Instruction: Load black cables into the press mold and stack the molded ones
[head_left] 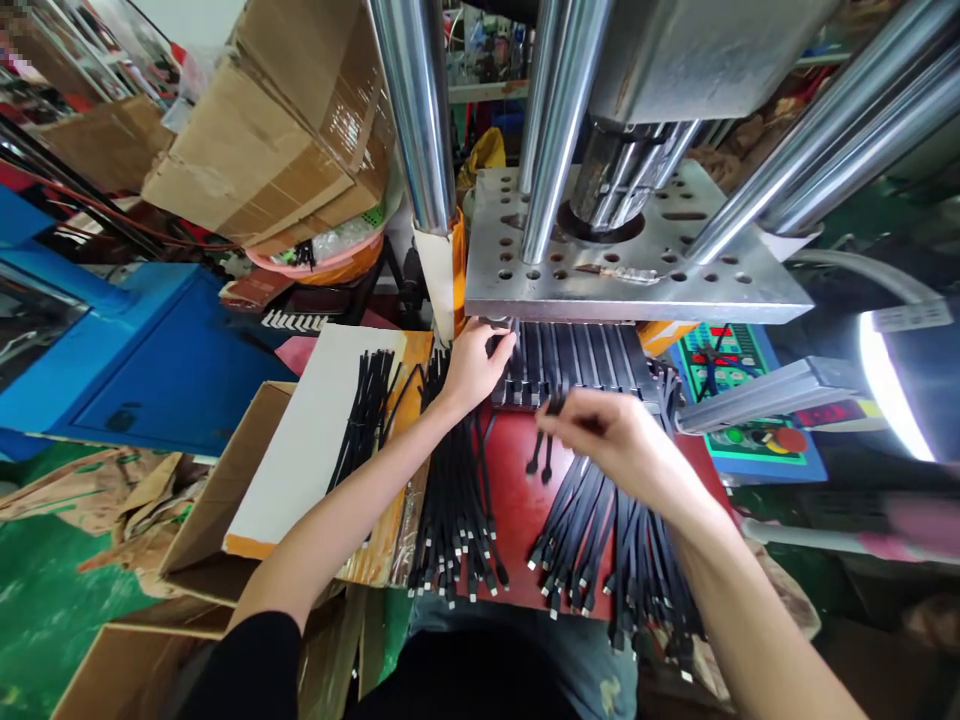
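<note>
Left hand (480,362): slotted fixture's (600,355) 9 o'clock end, can't tell grip | right hand (607,425): pinching black cables (547,468), 6 o'clock | fixture seems part-loaded; cable bundles (457,490) outside, 5 and 7 o'clock

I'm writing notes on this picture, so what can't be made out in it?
All in the head view:
Right hand: blurred, so its exact fingertip grip on black cables is unclear.
Slotted black fixture: far end hidden under the metal plate.
Steel columns: tops cut off by the upper edge.
Control panel: lettering too small.
</note>
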